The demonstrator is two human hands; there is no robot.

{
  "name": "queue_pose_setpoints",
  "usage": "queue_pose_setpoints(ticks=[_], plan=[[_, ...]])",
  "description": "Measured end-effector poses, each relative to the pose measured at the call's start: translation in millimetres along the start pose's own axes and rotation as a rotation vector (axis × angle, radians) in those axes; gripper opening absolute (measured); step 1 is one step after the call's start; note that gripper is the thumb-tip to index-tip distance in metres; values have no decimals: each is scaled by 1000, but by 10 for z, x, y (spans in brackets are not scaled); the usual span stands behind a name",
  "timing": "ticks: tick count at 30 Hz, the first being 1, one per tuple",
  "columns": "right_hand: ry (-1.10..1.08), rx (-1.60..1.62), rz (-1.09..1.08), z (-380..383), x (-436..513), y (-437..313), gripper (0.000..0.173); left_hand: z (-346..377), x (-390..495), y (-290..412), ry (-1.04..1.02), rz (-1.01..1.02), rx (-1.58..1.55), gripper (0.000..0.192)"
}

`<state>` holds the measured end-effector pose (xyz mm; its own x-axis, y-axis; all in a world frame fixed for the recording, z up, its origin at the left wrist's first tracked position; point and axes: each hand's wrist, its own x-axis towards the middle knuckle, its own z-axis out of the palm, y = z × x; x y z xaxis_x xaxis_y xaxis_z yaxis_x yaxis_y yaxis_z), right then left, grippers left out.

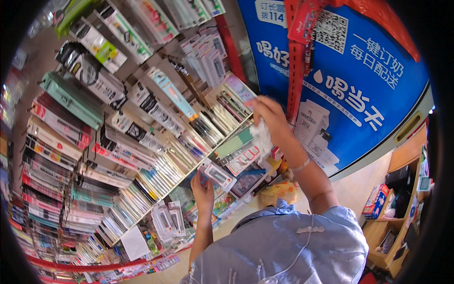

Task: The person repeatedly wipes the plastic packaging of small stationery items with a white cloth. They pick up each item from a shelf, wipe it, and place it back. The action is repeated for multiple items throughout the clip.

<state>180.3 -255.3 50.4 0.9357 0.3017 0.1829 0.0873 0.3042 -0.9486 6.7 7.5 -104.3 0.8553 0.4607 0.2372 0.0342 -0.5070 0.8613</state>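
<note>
My left hand (203,193) is beside the lower left edge of a blister pack (219,176), with its thumb and fingertips at the card; whether they grip it cannot be told. The pack overlaps the front edge of a long pen tray (184,174). Farther right, my right hand (270,115) is blurred over the tray's right end, with a crumpled white cloth or tissue (261,140) under its curled fingers. Below that hand lie a green package (236,142) and a clear-windowed pack with red outlines (244,159). Pens and refills (230,106) stand in the tray.
Packaged stationery (95,78) hangs from hooks behind the tray. More blister packs (165,222) and a white card (135,244) are at the lower level. A blue printed cabinet side (354,81), with a red perforated post (295,81) before it, borders the right. Wooden shelving (386,227) stands lower right.
</note>
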Motion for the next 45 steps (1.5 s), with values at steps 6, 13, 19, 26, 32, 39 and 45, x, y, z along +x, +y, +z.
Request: queue_pose_setpoints(ticks=[6, 13, 19, 26, 32, 39, 45], plan=[[139, 335, -75, 29, 1282, 36, 22, -21, -152, 162, 10, 31, 161, 55], [117, 478, 152, 229, 2086, 144, 25, 155, -226, 539, -72, 461, 493, 83], [97, 702, 212, 205, 2068, 188, 31, 158, -237, 541, -115, 352, 505, 76], [-59, 904, 174, -72, 1838, 84, 29, 122, -211, 454, -96, 372, 492, 71], [11, 873, 84, -178, 1447, -131, 31, 113, -212, 434, -91, 365, 500, 73], [-3, 977, 67, -164, 701, -327, 27, 124, -213, 348, -88, 369, 476, 71], [-304, 854, 67, -59, -7, -374, 39, 31, -180, 513, -18, 235, 160, 68]])
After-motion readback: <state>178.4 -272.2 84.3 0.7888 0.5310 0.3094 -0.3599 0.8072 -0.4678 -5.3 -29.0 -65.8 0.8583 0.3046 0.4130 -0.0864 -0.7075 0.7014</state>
